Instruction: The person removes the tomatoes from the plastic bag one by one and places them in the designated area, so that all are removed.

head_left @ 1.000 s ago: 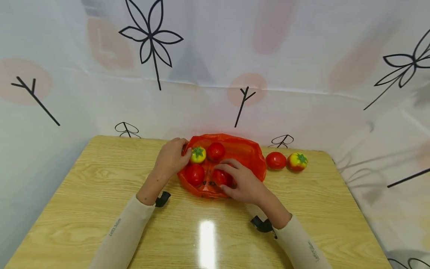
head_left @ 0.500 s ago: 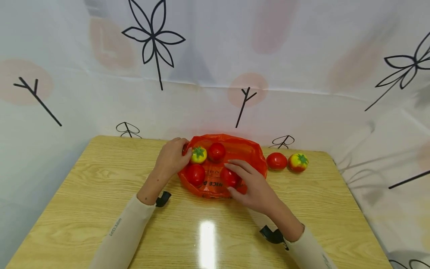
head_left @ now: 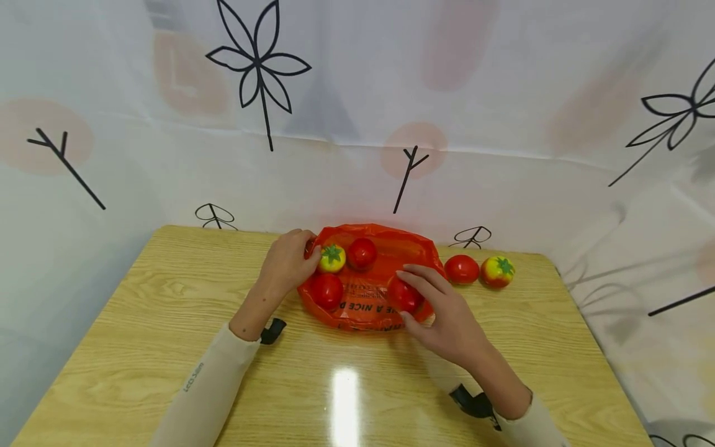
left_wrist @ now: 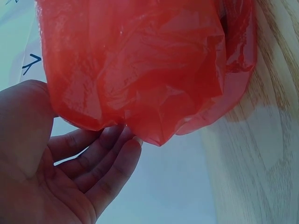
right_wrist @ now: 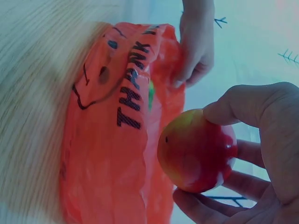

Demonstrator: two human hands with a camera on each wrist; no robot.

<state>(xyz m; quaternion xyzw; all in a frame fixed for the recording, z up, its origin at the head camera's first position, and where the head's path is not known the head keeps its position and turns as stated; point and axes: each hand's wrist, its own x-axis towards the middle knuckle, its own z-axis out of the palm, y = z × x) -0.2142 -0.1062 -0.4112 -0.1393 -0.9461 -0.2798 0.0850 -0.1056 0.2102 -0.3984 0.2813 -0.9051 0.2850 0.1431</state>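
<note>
An open red plastic bag (head_left: 399, 248) with black lettering stands at the back of the table. My left hand (head_left: 286, 257) grips its left rim, thumb inside; from below, the left wrist view shows the fingers (left_wrist: 119, 170) at the bag's edge. A red tomato (head_left: 403, 295), yellowish on one side in the right wrist view, is held between the thumb and fingers of my right hand (head_left: 449, 320) at the bag's right opening. Inside the bag lie a yellow tomato (head_left: 332, 258) with a green leafy top and two red ones, one behind (head_left: 362, 253), another in front (head_left: 326, 290).
Right of the bag, on the wooden table (head_left: 139, 323), sit a plain red tomato (head_left: 462, 269) and a red-yellow tomato (head_left: 498, 272) with a green top. A white patterned cloth (head_left: 335, 180) hangs right behind the table.
My right hand has moved right with the tomato, from the bag's middle to its right side. More lettering inside the bag now shows. The left hand keeps its place on the rim.
</note>
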